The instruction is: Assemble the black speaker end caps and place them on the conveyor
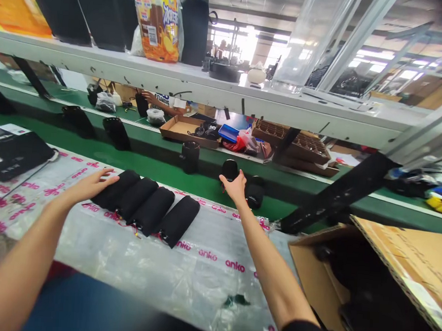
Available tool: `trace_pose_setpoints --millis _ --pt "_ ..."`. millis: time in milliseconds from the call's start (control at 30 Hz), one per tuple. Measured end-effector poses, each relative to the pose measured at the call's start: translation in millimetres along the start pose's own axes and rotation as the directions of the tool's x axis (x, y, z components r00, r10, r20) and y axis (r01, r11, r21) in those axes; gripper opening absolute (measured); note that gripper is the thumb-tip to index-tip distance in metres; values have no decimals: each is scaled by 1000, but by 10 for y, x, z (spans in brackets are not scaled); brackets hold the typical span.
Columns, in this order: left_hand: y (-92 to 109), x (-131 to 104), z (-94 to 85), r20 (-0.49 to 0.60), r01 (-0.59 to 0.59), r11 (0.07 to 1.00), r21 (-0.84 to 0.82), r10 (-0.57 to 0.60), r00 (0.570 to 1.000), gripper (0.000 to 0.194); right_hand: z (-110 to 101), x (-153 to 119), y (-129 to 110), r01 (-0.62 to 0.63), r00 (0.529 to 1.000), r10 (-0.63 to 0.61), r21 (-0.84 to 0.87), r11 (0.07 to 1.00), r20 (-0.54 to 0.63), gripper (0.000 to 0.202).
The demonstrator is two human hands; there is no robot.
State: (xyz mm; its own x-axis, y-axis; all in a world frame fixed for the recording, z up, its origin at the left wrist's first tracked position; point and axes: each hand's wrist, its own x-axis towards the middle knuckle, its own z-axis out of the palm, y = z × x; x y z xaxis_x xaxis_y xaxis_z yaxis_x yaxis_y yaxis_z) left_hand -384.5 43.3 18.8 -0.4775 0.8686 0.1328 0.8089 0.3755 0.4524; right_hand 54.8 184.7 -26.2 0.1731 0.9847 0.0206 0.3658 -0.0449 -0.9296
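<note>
Several black fabric-like cylinders (pixel 181 220) lie side by side on the plastic-covered bench, with thin red and yellow wires at their near ends. My left hand (pixel 96 182) is open, its fingers stretched out against the leftmost cylinder (pixel 118 189). Over the green belt (pixel 150 166), my right hand (pixel 234 186) has its thumb and fingers around a dark round-topped cylinder (pixel 229 170). Just right of that hand stands another dark cylindrical part (pixel 255 193). A ribbed black cylinder (pixel 190 157) stands upright on the belt to its left.
An open carton (pixel 334 270) with dark items is at the right. A white shelf (pixel 174 74) crosses above the belt, and a dark slanted post (pixel 334 196) stands by the carton. Across the belt are a shallow box (pixel 174 128) and a co-worker's hand (pixel 150 97).
</note>
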Motion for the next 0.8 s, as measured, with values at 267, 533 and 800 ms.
trace_pose_setpoints --millis 267,533,800 --pt "982 -1003 163 124 -213 717 -663 386 914 63 -99 234 -62 -37 999 40 -144 989 20 75" --pt "1995 -1742 1074 55 -260 350 -900 683 728 84 -1563 -872 -66 484 824 -422 -83 871 378 95" --pt "2397 -2112 1957 270 1 313 -950 817 509 109 -1778 -1957 608 362 899 -358 35 932 253 89"
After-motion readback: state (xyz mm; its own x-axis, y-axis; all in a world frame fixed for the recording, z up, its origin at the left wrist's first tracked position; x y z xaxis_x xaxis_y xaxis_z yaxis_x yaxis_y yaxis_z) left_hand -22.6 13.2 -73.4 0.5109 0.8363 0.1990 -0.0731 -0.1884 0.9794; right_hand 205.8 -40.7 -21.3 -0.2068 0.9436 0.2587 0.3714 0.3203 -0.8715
